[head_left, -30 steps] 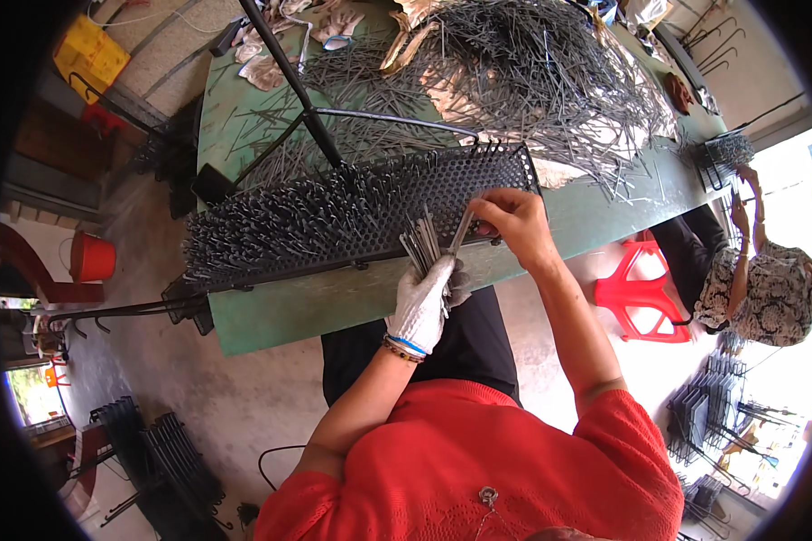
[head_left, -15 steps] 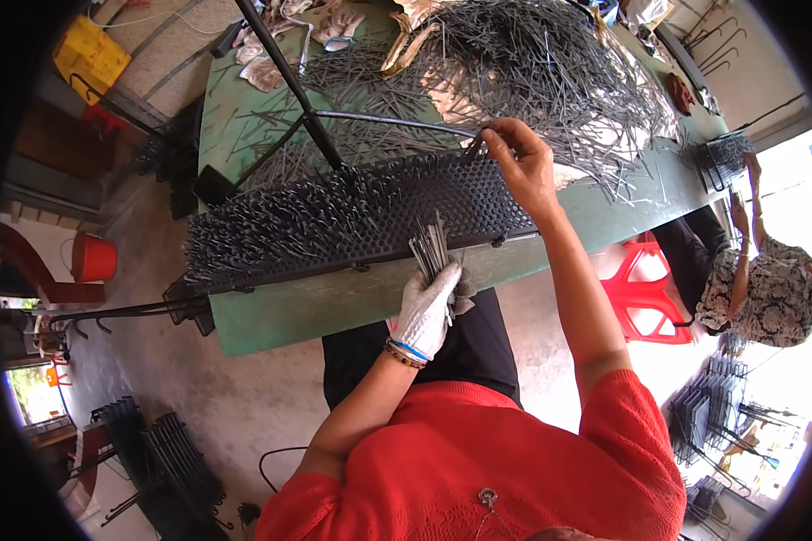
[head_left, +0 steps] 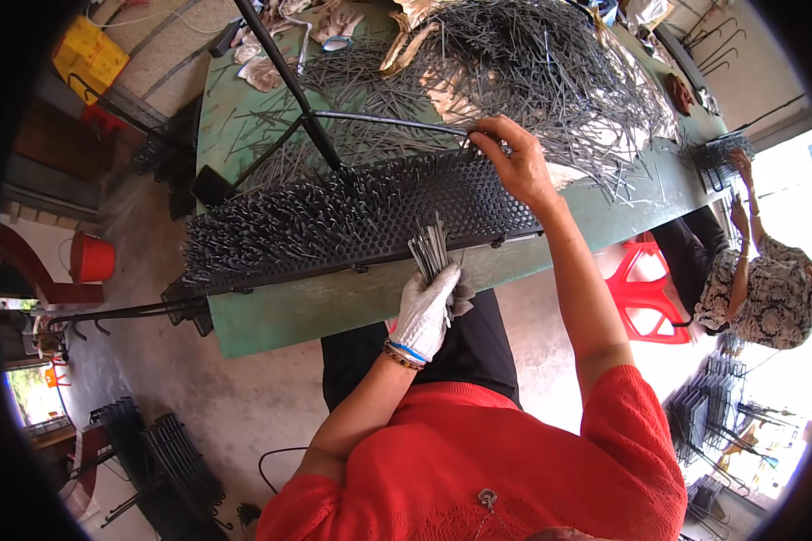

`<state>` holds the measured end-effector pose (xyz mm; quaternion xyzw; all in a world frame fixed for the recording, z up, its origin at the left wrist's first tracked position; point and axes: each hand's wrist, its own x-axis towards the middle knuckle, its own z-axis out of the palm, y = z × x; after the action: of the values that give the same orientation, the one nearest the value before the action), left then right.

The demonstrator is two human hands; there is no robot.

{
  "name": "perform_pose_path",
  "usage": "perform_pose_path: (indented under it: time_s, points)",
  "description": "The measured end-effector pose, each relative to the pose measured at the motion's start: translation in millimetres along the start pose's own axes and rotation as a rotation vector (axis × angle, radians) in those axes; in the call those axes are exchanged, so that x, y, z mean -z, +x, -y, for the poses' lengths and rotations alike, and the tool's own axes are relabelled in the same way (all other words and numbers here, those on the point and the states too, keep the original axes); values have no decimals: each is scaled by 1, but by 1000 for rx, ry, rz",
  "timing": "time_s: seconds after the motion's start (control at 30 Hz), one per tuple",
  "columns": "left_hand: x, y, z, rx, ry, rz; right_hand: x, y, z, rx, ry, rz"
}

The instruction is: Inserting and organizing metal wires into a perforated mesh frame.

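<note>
My left hand, in a white glove, is closed around a bundle of thin grey metal rods. Their ends fan upward just before the near edge of a long black perforated rack. Rods stand densely in the rack's left and middle holes, while bare holes show toward its right. At the far edge of that right part, my bare right hand pinches a thin metal rod, mostly hidden by the fingertips. A black metal frame rises from the rack, and its slanting bar ends beside my right fingers.
Loose rods are heaped across the green table, with gloves at its far left. A co-worker stands at the right near a red plastic chair. Black racks stand on the floor at lower left.
My right hand has shifted slightly left and lower along the rack's far edge, its fingers drawn closer together. My left hand still holds its bundle in nearly the same place.
</note>
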<state>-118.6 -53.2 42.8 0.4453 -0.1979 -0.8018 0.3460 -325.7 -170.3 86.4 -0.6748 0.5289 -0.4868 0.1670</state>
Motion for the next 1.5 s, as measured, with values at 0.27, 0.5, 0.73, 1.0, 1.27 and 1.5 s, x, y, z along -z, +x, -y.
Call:
perform_pose_path:
  time_s: [0.27, 0.5, 0.73, 1.0, 1.27, 1.5]
  points:
    - [0, 1, 1, 3, -8, -12, -4, -5, -10, -63, 101, -28]
    - [0, 1, 0, 19, 1, -30, -5, -5, -8, -53, 66, 18]
    - [-1, 2, 1, 1, 7, -19, -8, -6, -23, -123, 219, 3]
    - [0, 3, 2, 15, -12, -22, -9, -2, -14, 74, 50, 37]
    - [-2, 1, 1, -13, -5, -31, -7, -2, -18, -56, 91, 28]
    - [-2, 2, 1, -7, -5, -26, -9, -9, -12, 8, 59, -13]
